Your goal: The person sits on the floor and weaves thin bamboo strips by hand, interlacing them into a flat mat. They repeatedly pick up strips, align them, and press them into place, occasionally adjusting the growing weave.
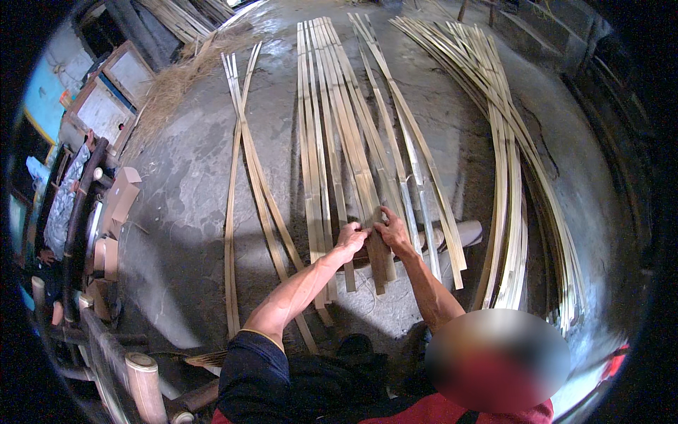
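Long pale bamboo strips [346, 120] lie lengthwise in front of me, fanned out side by side. My left hand [353, 237] is closed at the left edge of the middle strips, thumb and fingers pressed together. Close beside it, my right hand [393, 230] grips the right edge of the same strips, its thumb near the left hand's fingers. The near ends of the held bamboo strips [380, 270] stick out below both hands. A thick bamboo pole [459, 236] runs crosswise under the strips, its right end showing. Exactly how many strips the fingers hold is hidden.
Crossed bamboo strips [241, 127] lie to the left. A larger bundle of strips [505, 177] spreads on the right over the concrete floor [176, 191]. Cardboard boxes [121, 201] and a bamboo frame [145, 385] stand at the left. Straw [169, 99] covers the far left floor.
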Action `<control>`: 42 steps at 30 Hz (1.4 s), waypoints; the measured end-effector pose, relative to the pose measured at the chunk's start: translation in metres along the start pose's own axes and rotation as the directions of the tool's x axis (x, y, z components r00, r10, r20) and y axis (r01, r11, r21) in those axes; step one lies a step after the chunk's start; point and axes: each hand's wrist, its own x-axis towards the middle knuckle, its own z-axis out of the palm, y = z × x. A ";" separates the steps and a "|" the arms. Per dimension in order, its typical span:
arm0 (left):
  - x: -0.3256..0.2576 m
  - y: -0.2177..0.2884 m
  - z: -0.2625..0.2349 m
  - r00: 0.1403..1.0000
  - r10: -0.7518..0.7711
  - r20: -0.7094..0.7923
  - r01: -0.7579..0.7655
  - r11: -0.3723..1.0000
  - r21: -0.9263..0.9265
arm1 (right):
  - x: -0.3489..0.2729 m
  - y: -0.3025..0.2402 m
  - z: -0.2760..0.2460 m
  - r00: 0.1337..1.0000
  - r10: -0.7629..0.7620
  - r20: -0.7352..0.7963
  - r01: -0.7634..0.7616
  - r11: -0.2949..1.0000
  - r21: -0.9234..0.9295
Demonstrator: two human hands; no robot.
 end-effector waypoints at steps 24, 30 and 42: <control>0.017 -0.023 0.003 0.997 0.058 -0.052 -0.063 0.992 -0.106 | -0.003 -0.011 0.001 0.998 0.012 0.056 -0.011 1.000 -0.024; 0.022 -0.026 0.003 0.994 0.062 -0.095 -0.070 0.994 -0.085 | 0.001 0.003 0.005 0.999 0.012 0.045 -0.007 0.995 -0.097; 0.018 -0.023 -0.002 0.994 0.111 0.007 -0.106 0.962 -0.252 | -0.003 -0.003 0.003 0.999 -0.028 0.025 0.029 0.998 -0.059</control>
